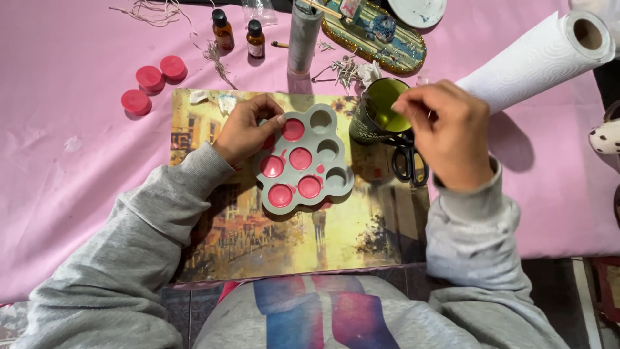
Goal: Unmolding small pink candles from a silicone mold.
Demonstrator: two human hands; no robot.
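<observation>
Pink cloth (77, 194) covers the worktop, with a painted street-scene mat (258, 239) on it. On the mat lies one grey flower-shaped mould (305, 159) of eight wells: five hold pink wax, three are empty. It has no long axis. The left hand (245, 131) grips its upper-left edge, hiding part of one well. The right hand (445, 132) hovers pinched above a green cup (381, 110); what it pinches is unclear. Three pink wax discs (152, 84) and two brown bottles (239, 35) sit beyond.

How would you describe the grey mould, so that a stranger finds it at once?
On the pink cloth lies a yellowish picture mat. At its upper middle, under the left hand, sits the grey mould, flower-shaped with round cups. It alone holds pink wax in some cups; the loose pink discs lie off the mat.
</observation>
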